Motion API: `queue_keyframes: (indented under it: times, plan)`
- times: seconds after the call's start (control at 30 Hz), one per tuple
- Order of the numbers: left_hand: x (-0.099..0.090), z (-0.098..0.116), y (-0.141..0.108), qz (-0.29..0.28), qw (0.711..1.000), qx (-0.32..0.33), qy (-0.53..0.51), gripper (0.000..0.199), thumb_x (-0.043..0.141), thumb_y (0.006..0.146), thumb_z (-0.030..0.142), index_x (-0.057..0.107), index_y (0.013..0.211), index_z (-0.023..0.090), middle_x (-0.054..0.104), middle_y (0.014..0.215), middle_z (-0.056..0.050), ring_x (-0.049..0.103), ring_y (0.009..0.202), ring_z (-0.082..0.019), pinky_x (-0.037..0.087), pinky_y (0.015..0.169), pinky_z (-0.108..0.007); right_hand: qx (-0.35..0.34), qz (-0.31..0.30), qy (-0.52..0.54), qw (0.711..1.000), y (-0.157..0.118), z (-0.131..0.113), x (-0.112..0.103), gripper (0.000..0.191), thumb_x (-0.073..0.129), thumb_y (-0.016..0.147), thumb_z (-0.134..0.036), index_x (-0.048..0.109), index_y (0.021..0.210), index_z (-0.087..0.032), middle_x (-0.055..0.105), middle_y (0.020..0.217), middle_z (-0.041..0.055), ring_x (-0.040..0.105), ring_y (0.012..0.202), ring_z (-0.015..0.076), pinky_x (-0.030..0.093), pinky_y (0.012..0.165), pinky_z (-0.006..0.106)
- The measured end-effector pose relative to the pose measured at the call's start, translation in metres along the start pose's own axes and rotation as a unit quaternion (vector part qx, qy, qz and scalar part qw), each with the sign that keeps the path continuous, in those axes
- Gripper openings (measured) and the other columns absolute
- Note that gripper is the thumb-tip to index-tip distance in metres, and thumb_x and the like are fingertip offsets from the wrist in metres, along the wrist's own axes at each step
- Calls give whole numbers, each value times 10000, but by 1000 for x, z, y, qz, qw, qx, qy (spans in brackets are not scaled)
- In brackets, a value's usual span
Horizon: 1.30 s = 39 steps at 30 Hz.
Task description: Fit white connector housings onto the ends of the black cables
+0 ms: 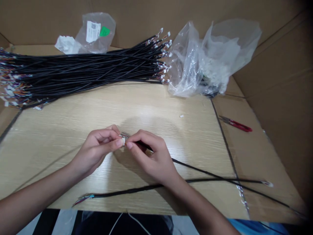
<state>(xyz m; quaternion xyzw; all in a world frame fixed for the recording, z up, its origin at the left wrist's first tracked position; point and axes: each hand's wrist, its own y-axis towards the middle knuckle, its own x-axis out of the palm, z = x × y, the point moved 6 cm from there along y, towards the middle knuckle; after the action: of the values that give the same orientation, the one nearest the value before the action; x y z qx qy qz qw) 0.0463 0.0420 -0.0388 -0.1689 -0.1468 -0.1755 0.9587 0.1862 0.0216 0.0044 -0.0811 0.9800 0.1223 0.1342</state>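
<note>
Well inside table edges [107, 209], hands [94, 150] [156, 156] at connector [123, 140]

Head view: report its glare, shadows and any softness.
In the head view, glare whitens patches of the pale wood-grain tabletop; in that view, soft shadows lie around the bare left hand and bare right hand; the head view's far right edge darkens; in the head view, the small white plastic connector lacks crisp detail.
</note>
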Motion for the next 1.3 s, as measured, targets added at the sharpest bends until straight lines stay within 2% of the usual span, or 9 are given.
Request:
queue_keyframes:
  times: [0.33,0.53,0.8,1.1,1.3]
  plan:
    - [-1,5,-1,-17,995,61,78,146,737,793,278,713,694,173,527,802,-7,529,756,-43,408,697,-156,-10,2,-12,1000,-2,0,1,126,603,886,-137,642,767,-148,569,657,-19,485,585,76,371,535,218]
    - [-3,13,-2,3,981,118,152,102,726,805,242,715,720,187,550,808,-6,533,803,-55,421,720,-163,-1,5,-22,1000,-3,2,1,118,606,894,-158,654,786,-146,591,682,-8,512,616,85,390,560,225]
    - [-2,16,-2,8,980,131,151,134,704,822,246,711,710,172,572,792,-28,531,801,-86,431,730,-203,11,22,-23,999,-3,2,-1,61,604,892,-173,632,838,-173,608,729,-6,522,625,96,420,570,238]
    - [-2,15,-1,8,979,127,159,128,705,821,245,709,715,174,552,783,-22,519,799,-80,423,725,-190,10,19,-23,999,-1,3,0,85,612,895,-173,647,819,-168,598,705,-10,525,627,96,417,578,237]
    - [-3,11,-2,3,983,116,143,106,718,812,242,713,726,180,554,800,-18,516,798,-69,419,718,-172,-14,22,-25,999,-2,2,0,123,611,891,-135,634,778,-178,603,706,-8,555,661,110,427,602,243]
